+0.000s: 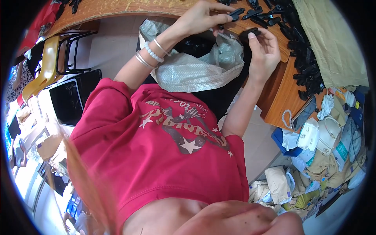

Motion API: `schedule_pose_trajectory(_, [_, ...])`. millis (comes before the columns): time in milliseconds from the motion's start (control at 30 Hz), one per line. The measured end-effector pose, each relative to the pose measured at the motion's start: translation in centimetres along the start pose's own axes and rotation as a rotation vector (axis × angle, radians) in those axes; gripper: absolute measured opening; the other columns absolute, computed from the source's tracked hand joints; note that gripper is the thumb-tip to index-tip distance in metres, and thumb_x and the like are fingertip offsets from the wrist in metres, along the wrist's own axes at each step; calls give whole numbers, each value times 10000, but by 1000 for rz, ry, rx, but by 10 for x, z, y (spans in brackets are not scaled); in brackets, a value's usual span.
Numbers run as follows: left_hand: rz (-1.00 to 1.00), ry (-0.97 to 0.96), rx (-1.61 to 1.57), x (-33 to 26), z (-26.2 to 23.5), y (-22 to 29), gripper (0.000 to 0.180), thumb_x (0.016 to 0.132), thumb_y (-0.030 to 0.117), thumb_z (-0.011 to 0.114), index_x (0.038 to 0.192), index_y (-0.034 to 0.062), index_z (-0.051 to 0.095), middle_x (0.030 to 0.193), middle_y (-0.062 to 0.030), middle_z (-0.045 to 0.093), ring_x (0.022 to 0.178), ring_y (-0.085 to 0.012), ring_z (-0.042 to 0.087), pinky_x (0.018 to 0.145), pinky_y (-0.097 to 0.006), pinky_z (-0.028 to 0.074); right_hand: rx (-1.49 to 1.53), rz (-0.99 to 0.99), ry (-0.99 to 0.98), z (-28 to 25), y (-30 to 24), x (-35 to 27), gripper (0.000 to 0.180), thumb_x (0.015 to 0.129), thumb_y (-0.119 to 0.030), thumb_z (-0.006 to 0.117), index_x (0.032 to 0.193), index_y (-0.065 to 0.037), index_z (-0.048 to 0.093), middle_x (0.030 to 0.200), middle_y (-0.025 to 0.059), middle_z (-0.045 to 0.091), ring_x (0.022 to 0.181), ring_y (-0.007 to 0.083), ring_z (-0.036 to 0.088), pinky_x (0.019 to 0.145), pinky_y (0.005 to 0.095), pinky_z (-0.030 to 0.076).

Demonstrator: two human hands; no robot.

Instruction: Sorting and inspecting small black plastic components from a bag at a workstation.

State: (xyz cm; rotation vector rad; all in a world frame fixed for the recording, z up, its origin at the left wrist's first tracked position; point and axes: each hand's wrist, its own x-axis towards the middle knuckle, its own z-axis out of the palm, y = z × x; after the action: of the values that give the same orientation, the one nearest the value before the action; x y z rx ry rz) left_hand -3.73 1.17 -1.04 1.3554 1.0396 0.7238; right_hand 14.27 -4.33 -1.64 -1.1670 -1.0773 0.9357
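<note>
While left hand pinches, black clip protrudes rightward

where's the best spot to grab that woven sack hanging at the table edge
Probably the rolled-down rim of the woven sack, on the near side facing the red shirt. The mouth is folded outward into a thick, bunched cuff there, and that side is open, while the far side sits against the wooden table under both hands.

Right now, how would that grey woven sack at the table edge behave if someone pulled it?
The grey woven sack would probably flop: its mouth sags in folds. It looks thin and light. Dark parts seem to lie inside, so it may drag.
</note>
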Motion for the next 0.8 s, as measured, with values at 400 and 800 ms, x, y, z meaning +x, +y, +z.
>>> schedule_pose_trajectory(400, [350, -13, 414, -4, 10, -4, 354, 802, 242, 710, 1089, 39, 665, 735, -159, 657, 548, -203, 603, 545, -307, 481, 98, -32, 40, 16, 10, -11, 267, 806, 104, 615, 1072, 107, 591, 942, 140, 638, 747, 191, 657, 694, 271, 567])
schedule_pose_trajectory(800, [398, -18, 206, -9, 8, -6, 300, 854, 269, 676, 1049, 42, 687, 770, -83, 694, 551, -120, 603, 522, -259, 485, -73, -101, -26, 5, 13, 3, 225, 799, 4, 697, 1016, 33, 641, 885, 60, 630, 819, 110, 590, 750, 220, 475])
